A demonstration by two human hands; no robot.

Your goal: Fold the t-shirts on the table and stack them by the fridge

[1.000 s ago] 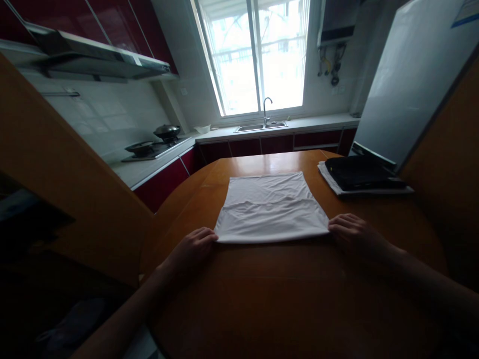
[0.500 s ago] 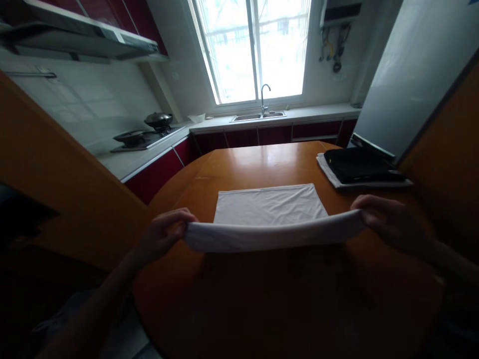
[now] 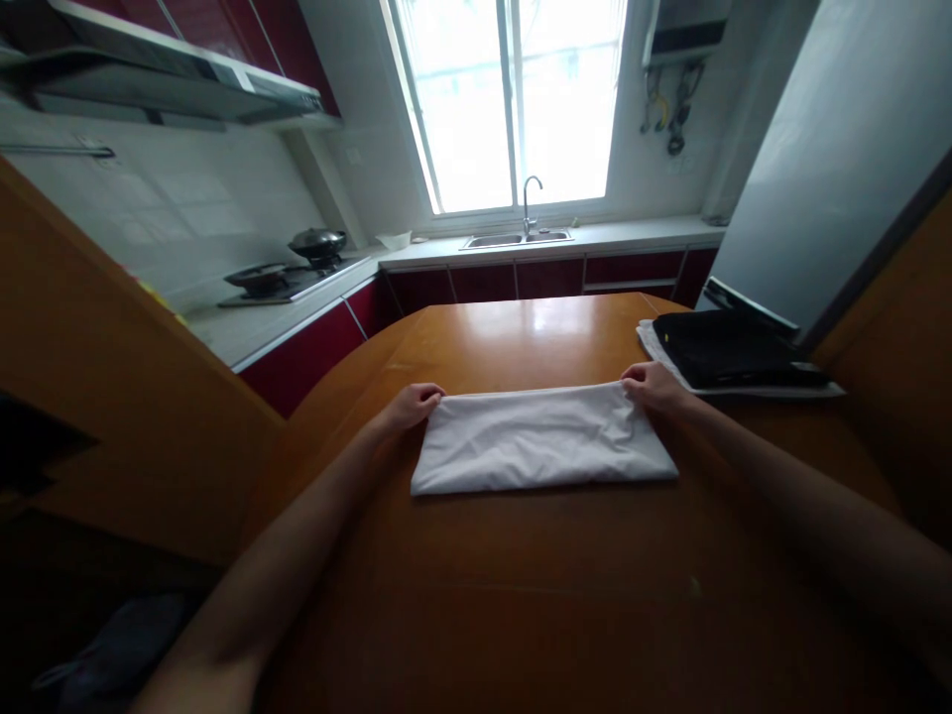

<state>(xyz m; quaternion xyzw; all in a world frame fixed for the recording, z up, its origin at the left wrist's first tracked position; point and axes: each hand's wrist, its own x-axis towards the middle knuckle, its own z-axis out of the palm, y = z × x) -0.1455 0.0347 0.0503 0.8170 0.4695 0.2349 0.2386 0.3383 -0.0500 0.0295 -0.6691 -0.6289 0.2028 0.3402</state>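
- Two hands: the left hand pinches the far left corner of the cloth between thumb and fingers, and the right hand pinches the far right corner.
- One folded white cloth lies on one wooden table, in front of the person and between the hands (a few creases run across its top).
- One black folded item sits on one pale layer, near the table's right side, beyond the right hand and apart from the white cloth.
- Two pans stand on one cooktop; one faucet rises behind a two-basin sink.
- Edges: the white cloth's near edge runs almost straight, wider than the far edge.
- Room: wood stretches from the near edge toward the person, and from the far edge to the table's far rim.
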